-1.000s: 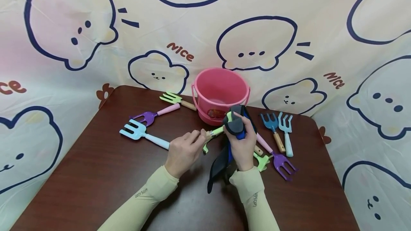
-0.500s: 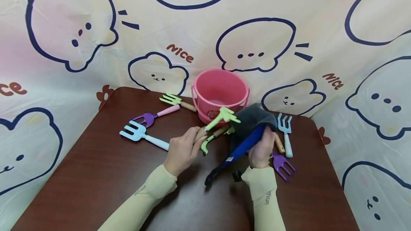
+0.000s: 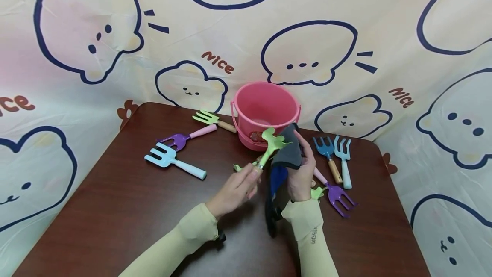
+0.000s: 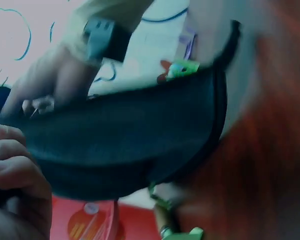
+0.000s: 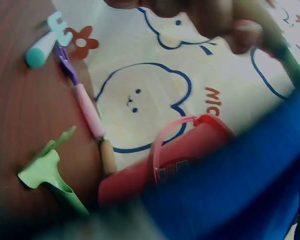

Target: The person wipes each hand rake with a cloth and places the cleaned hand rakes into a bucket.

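Note:
My left hand [image 3: 235, 189] grips the wooden handle of a light green hand rake [image 3: 273, 142], its pronged head raised before the pink bucket [image 3: 249, 110]. My right hand [image 3: 301, 178] holds up a soft dark grey fabric piece [image 3: 290, 153] with a blue side and a dangling dark end; its exact kind does not show. The rake's head is right at the fabric's left edge. Across the left wrist view stretches the dark fabric [image 4: 125, 130], with a curved, bound edge. Its blue side [image 5: 240, 170] covers the lower right of the right wrist view.
A second green rake [image 3: 237, 168] lies under my left hand. To the left are a light blue fork [image 3: 163, 156], a purple fork [image 3: 178, 141] and a green fork [image 3: 206, 117]. Rightward lie a purple fork [image 3: 340, 198], a blue fork [image 3: 324, 148] and another light blue fork [image 3: 342, 153].
My right hand swung the fabric right, then back left and more upright. My left hand drew the green rake out from behind the fabric and now holds it slightly farther right.

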The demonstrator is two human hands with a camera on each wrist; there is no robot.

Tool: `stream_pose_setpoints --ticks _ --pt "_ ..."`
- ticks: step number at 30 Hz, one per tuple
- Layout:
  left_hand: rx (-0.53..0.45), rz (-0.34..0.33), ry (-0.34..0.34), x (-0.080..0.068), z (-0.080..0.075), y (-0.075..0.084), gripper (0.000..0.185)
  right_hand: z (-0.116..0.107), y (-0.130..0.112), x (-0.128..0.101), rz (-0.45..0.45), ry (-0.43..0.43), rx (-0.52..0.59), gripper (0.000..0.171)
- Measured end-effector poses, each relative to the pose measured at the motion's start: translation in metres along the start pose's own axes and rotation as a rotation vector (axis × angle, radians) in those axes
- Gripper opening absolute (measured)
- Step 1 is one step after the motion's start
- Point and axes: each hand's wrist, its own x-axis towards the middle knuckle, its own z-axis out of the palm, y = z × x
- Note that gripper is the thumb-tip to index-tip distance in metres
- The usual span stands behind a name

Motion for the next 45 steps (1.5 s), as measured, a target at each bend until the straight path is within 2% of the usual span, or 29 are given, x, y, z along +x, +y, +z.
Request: stream_pose_setpoints --ticks 3,7,9,14,16,20,23,26,30,32,34,38,41,43,45 --pt "0.031 -0.031 -0.07 0.0 0.008 0.0 0.032 0.001 0.0 -0.001 0.008 0.06 -0.036 0.044" --pt "0.077 -0.038 -0.084 -0.001 0.012 0.0 0.035 -0.002 0.001 0.001 -0.018 0.109 -0.122 0.031" --pt "0.088 -0.035 -0.067 0.0 0.012 -0.001 0.036 -0.004 0.002 0.002 -0.088 0.115 -0.232 0.023" --pt "0.096 -0.061 0.019 -0.001 0.009 -0.003 0.037 -0.011 0.003 0.003 -0.352 0.122 -0.568 0.01" --pt "0.08 -0.082 0.055 -0.001 0.007 -0.003 0.037 -0.012 0.002 0.004 -0.43 0.096 -0.626 0.011" --pt "0.02 -0.088 0.075 -0.001 0.004 -0.003 0.038 -0.015 0.001 0.005 -0.525 0.02 -0.618 0.015" --pt "-0.051 -0.088 0.056 -0.002 0.004 -0.001 0.042 -0.015 0.001 0.005 -0.543 -0.009 -0.559 0.017" --pt "-0.133 -0.099 0.042 -0.003 0.005 0.002 0.045 -0.013 0.002 0.004 -0.465 0.025 -0.375 0.02" --pt "-0.188 -0.076 0.061 -0.003 0.007 0.004 0.044 -0.006 -0.002 0.002 -0.221 0.08 0.017 0.045" --pt "-0.188 -0.068 0.065 -0.003 0.007 0.005 0.042 -0.001 -0.004 0.001 -0.116 0.061 0.127 0.056" --pt "-0.161 -0.054 0.054 -0.003 0.007 0.003 0.038 0.004 -0.003 -0.002 -0.031 -0.016 0.152 0.053" --pt "-0.083 -0.067 -0.019 -0.004 0.011 -0.003 0.033 0.013 0.007 -0.011 0.134 -0.104 0.121 0.022" --pt "-0.047 -0.093 -0.06 -0.002 0.014 -0.008 0.031 0.018 0.011 -0.017 0.258 -0.047 0.135 0.01" --pt "-0.021 -0.119 -0.078 -0.001 0.014 -0.011 0.029 0.021 0.012 -0.018 0.284 -0.007 0.141 0.011" --pt "0.059 -0.137 -0.1 0.001 0.014 -0.014 0.026 0.024 0.012 -0.018 0.281 0.002 0.107 0.014"
